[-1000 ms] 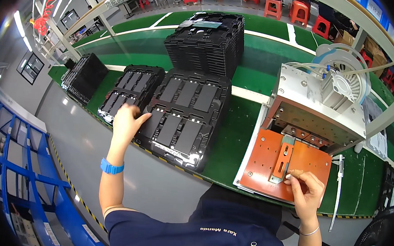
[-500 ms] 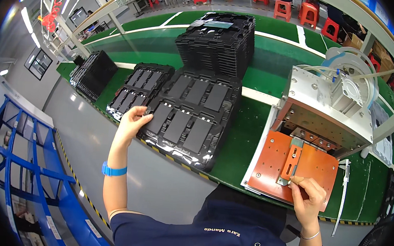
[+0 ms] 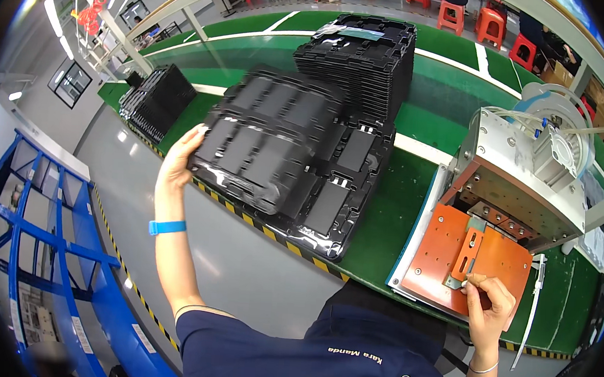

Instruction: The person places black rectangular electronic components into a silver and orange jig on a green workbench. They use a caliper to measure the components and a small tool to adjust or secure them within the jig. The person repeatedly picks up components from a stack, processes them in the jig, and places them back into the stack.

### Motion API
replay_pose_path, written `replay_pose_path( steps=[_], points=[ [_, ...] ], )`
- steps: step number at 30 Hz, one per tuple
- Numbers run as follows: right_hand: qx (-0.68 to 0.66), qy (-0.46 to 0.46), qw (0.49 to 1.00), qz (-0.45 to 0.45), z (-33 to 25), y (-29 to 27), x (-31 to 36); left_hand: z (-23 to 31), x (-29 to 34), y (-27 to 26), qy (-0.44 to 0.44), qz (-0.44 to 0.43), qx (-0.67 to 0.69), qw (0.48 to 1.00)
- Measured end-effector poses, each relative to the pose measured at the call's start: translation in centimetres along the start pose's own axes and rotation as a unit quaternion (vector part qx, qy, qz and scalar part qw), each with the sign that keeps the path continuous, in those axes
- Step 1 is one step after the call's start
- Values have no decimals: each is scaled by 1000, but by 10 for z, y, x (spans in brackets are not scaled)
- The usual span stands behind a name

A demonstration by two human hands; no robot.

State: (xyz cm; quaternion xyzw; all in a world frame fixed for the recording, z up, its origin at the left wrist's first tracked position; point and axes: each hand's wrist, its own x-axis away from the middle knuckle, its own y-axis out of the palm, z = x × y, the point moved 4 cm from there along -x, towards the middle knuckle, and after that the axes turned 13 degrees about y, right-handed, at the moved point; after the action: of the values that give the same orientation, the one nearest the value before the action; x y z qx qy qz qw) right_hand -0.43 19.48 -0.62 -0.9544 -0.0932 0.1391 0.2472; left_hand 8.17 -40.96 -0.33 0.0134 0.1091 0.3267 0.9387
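My left hand (image 3: 180, 157) grips the left edge of a black plastic tray (image 3: 261, 121), blurred by motion. The tray is tilted, raised over another black tray (image 3: 307, 239) and overlapping it. Dark flat rectangles show in its pockets. In the lower tray's uncovered part lie black flat rectangular pieces (image 3: 330, 208) with pale tabs. My right hand (image 3: 488, 303) is closed in a pinch at the near end of a slotted orange bar (image 3: 467, 252), which lies on an orange plate (image 3: 434, 250). Whatever its fingertips hold is too small to make out.
A tall stack of black trays (image 3: 359, 70) stands behind the lower tray, and another stack (image 3: 157, 101) farther left. A metal press (image 3: 520, 179) rises behind the orange plate. A white caliper-like tool (image 3: 533, 310) lies right of it. Blue racking (image 3: 53, 241) stands at left.
My left hand has lifted the tray and moved left with it, uncovering part of another tray with black pieces. My right hand stays at the orange bar. The view has shifted slightly.
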Motion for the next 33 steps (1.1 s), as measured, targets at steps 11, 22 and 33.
replay_pose_path(
  steps=[11,22,33],
  points=[
    [13,17,1000,8,-3,3,-3,-27,-47,-152,-23,80,-188,979],
    [32,26,999,17,-3,3,-3,-72,-73,-144,50,57,-351,933],
    [169,-192,966,-40,-58,13,-47,10,-55,23,316,19,-565,762]
  ],
)
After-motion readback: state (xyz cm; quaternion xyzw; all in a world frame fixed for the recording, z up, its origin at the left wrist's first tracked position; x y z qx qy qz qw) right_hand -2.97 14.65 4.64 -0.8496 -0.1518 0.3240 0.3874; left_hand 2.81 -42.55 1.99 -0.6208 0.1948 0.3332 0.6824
